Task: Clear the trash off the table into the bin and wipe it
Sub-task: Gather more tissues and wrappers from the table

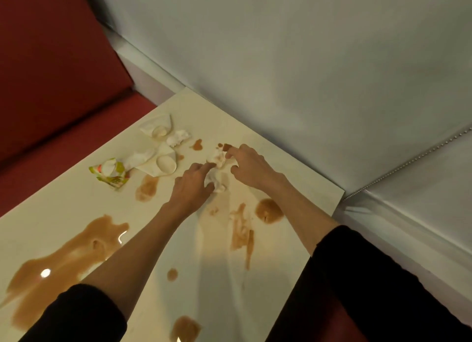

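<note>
A cream table (76, 203) is covered in brown spills (66, 262). Near its far side lies a crumpled, stained white tissue wad (217, 168). My left hand (191, 186) grips the wad's lower part with fingers curled around it. My right hand (251, 166) pinches its upper end between thumb and fingers. Further left lie a green and white wrapper (111, 173), more crumpled tissues (178, 137) and flat white napkins with round lids (166, 164). No bin is in view.
A red bench seat (51, 86) runs along the table's left side. A pale padded wall (306, 73) borders the far edge, and another seat lies at the right. More brown puddles (269, 210) sit close to my forearms.
</note>
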`<state>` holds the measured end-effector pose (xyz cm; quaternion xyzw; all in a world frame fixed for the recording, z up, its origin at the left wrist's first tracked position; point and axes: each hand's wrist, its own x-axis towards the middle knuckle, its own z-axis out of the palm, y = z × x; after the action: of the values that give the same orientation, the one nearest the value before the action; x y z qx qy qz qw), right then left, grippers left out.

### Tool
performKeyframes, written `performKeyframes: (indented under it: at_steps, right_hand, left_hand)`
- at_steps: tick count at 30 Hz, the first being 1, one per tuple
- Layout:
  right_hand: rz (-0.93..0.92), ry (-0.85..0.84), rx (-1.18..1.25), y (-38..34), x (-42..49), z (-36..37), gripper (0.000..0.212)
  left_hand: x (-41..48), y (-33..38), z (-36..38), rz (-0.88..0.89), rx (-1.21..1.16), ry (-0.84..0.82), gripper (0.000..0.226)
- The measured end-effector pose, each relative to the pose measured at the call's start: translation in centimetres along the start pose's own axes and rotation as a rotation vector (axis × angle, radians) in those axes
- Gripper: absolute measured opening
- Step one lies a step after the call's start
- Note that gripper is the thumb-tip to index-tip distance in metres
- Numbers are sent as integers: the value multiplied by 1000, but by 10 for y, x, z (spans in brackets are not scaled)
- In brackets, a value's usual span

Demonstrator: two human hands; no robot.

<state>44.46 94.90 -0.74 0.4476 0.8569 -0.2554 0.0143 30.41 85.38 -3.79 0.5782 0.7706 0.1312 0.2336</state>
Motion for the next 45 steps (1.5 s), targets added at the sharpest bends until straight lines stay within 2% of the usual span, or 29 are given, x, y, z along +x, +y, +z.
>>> performKeyframes:
  at_steps: [5, 9, 14, 16, 21, 23, 27, 31, 39, 42, 45]
  right_hand:
    - [-24, -10, -25, 8, 26, 1, 40]
    - [-45, -4, -10, 8, 37, 5, 41]
    - [-52, 7, 53, 8, 44, 10, 40]
    - [-46, 69, 132, 9, 47, 8, 37]
    - [28, 198, 209, 14, 55, 7, 38]
    - [3, 157, 176, 12, 57, 13, 39]
    - [-29, -42, -9, 5, 57, 31, 46]
    - [-109, 12, -101, 0, 57, 40, 32]
    - [43, 190, 343, -5, 77, 6, 13]
    - [2, 228, 534, -15, 89, -12, 14]
    - [-74, 226, 518, -23, 104, -19, 18]
  left_hand:
    - [15, -9, 10, -24, 19, -32, 47]
    - [19, -15, 15, -19, 15, -27, 34]
    - [23, -17, 13, 15, -132, 65, 13]
    - [23, -17, 7, -21, -228, 124, 10]
    - [19, -20, -15, -174, -365, 261, 19]
    - [16, -23, -22, -211, -341, 286, 23]
    - [12, -30, -28, -252, -324, 284, 25]
    - [7, -31, -29, -262, -361, 293, 26]
    - [4, -41, -44, -303, -572, 310, 21]
    - [7, -45, -58, -304, -593, 326, 17]
    - [11, -51, -72, -311, -592, 343, 16]
